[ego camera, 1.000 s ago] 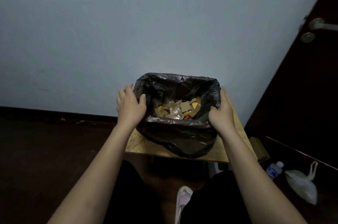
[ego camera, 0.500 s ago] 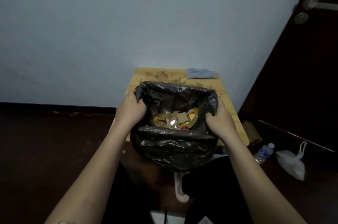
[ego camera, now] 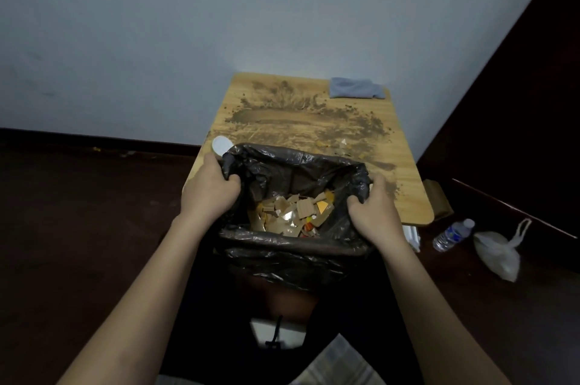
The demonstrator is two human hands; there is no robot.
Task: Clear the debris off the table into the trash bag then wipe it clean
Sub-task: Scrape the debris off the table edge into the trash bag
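Lowered: trash bag below table edge | mouth up | left hand, right hand grasp rim

The bag hangs at the counter's near edge, scraps inside. Dirt lies behind it, cloth at the far right corner. Bottle on the floor, right.

Black glossy trash bag between hands, tan and orange cardboard scraps inside. Light wood-grain table beyond hands, brown dirt smear, grey-blue cloth. White cap above left hand.
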